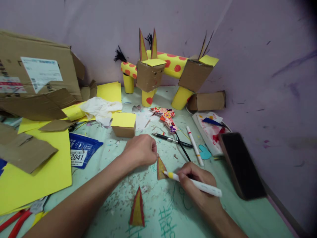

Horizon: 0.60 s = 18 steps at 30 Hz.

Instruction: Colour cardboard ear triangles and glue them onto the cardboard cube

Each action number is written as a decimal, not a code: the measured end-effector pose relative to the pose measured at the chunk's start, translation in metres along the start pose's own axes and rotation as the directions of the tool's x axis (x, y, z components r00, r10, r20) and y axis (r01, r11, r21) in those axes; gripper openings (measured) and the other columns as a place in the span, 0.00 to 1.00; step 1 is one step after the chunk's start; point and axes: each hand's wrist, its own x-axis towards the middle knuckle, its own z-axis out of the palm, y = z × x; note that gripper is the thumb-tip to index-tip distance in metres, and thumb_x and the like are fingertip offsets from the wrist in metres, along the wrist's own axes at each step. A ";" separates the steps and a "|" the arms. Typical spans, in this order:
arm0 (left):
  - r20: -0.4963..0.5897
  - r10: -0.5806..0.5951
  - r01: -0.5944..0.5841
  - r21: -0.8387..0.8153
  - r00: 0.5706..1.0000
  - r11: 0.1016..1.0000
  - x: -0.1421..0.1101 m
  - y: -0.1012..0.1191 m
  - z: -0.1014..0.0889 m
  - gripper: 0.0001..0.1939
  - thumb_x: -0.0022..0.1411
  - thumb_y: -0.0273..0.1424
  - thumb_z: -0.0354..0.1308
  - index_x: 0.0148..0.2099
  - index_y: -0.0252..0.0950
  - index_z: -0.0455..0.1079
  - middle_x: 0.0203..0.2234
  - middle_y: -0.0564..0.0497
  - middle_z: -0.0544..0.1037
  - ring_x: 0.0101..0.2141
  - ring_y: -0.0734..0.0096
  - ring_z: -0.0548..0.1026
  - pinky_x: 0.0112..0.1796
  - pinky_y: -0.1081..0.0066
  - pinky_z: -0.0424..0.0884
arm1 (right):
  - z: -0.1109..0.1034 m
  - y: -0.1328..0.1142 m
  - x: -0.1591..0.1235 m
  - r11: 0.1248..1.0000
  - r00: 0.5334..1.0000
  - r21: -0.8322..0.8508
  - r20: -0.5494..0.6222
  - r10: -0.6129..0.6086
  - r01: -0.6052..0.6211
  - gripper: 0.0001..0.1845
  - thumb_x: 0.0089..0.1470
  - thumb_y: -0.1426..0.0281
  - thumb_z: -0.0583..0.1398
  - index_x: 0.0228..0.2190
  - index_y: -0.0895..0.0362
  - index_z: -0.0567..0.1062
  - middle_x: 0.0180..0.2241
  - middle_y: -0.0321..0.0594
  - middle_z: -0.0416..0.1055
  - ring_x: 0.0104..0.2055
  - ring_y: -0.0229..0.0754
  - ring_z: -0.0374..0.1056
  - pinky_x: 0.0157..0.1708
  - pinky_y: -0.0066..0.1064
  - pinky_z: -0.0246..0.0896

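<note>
My left hand (pixel 140 150) is closed in a pinch on the top of a small cardboard triangle (pixel 160 168) with a yellow face, holding it against the pale green table (pixel 247 215). My right hand (pixel 195 183) grips a white marker (pixel 198 185). The marker's yellow tip touches the triangle's right edge. A second triangle (pixel 137 209) with a yellow face and red border lies flat nearer to me. At the back stands a cardboard animal (pixel 158 74) with yellow, red-dotted tube legs and pointed ears.
A black phone (pixel 241 165) lies at the right. A black pen (pixel 170 139), a white marker (pixel 194 145) and a spotted paper figure (pixel 166 117) lie behind my hands. Yellow paper (pixel 37 172), cardboard scraps (pixel 24 150) and a flattened box (pixel 37 76) cover the left. Red-handled scissors (pixel 15 223) lie at the bottom left.
</note>
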 end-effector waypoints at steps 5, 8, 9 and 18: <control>0.004 -0.001 0.001 0.007 1.000 1.000 0.001 0.001 0.000 0.03 0.43 0.34 0.58 0.24 0.45 0.73 0.23 0.53 0.78 0.27 0.62 0.74 0.23 0.70 0.59 | -0.001 0.008 -0.001 0.998 0.996 0.052 -0.086 -0.038 0.043 0.12 0.45 0.66 0.55 0.14 0.55 0.67 0.13 0.31 0.62 0.16 0.36 0.57 0.15 0.25 0.48; 0.010 -0.001 0.001 0.007 1.000 1.000 0.001 0.000 0.001 0.03 0.43 0.34 0.58 0.24 0.44 0.73 0.23 0.53 0.78 0.27 0.63 0.74 0.23 0.70 0.60 | -0.002 0.004 -0.001 0.998 0.996 0.048 -0.082 -0.041 0.045 0.12 0.49 0.65 0.56 0.18 0.56 0.70 0.15 0.32 0.65 0.17 0.36 0.59 0.16 0.25 0.50; 0.012 -0.001 0.001 0.008 1.000 1.000 0.001 0.000 0.001 0.04 0.43 0.35 0.58 0.24 0.44 0.73 0.23 0.53 0.78 0.27 0.63 0.73 0.23 0.70 0.60 | -0.002 0.002 -0.001 0.999 0.998 0.034 -0.049 -0.037 0.039 0.11 0.50 0.65 0.56 0.20 0.56 0.71 0.15 0.32 0.65 0.18 0.36 0.60 0.17 0.25 0.50; 0.021 -0.005 0.005 0.006 1.000 1.000 0.000 0.001 -0.001 0.03 0.43 0.35 0.58 0.24 0.44 0.73 0.23 0.52 0.78 0.28 0.62 0.74 0.24 0.70 0.61 | 0.000 0.002 -0.002 0.998 0.999 0.063 -0.028 -0.029 0.031 0.12 0.46 0.67 0.55 0.15 0.56 0.69 0.13 0.32 0.63 0.16 0.36 0.57 0.16 0.25 0.47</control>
